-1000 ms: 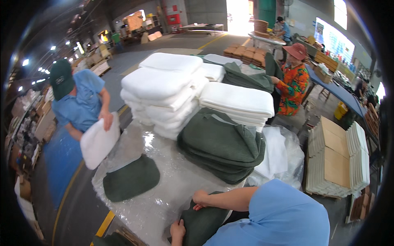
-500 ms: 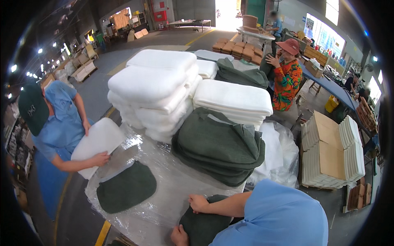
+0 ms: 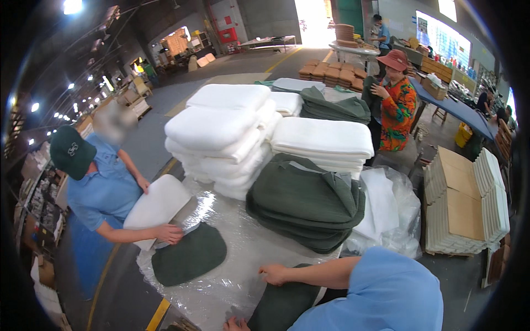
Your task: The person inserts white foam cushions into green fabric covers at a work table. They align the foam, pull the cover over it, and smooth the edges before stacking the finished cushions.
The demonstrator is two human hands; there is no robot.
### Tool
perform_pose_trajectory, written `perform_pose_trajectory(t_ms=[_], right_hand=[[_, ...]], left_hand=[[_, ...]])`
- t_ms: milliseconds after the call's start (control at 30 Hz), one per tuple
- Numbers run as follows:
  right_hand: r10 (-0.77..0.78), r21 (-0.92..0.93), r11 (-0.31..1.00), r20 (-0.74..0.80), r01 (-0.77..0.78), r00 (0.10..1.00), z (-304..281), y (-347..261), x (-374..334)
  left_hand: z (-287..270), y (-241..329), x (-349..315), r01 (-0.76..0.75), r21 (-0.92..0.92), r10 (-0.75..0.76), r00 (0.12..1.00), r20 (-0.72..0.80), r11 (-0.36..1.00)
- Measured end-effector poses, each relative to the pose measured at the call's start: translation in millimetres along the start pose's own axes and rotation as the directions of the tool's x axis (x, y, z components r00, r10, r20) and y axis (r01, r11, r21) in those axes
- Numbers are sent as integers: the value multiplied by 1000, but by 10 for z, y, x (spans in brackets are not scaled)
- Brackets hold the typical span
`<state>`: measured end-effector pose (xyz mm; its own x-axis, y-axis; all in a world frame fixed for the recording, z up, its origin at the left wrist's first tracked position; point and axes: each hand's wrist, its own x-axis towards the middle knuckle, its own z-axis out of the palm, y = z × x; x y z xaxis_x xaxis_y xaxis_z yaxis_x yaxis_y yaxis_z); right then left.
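A dark green fabric cover lies at the near edge of the plastic-wrapped table. My right hand reaches in from the right in a light blue sleeve, its fingers closed at the cover's far left edge. At the lower border, my left hand is partly cut off, with its bent fingers at the cover's near left edge. A pale strip shows beside the cover under my right forearm. Another green cover lies flat to the left, where a co-worker's hand touches its edge beside a white pad.
Beyond my hands stand a stack of green covers and tall piles of white pads. Clear plastic wrap hangs at the right, near a cardboard-topped stack. A person in a patterned shirt handles green fabric behind.
The view has shifted, so the scene sits farther right. My left hand has drawn down toward the lower border. The co-worker's hand has moved from the white pad to the flat green cover.
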<state>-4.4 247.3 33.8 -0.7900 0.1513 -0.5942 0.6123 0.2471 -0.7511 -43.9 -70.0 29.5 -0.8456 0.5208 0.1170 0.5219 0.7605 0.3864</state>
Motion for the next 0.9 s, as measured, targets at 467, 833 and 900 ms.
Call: perform_pose_trajectory(t_ms=[467,833,900], right_hand=[[-259,-479,777,348,408,901,-726,798,-915],[210,756,616,114,-222,971,-462,852,-1713],[222,810,565,33,-156,974,-453,808,-1698]], left_hand=[[-287,270,-355,438,-413,27,659,751,798],[-836,57,-941,527,-636,-296,848,440,564],[-873,214,-911,460,-711,-331,886,325,532]])
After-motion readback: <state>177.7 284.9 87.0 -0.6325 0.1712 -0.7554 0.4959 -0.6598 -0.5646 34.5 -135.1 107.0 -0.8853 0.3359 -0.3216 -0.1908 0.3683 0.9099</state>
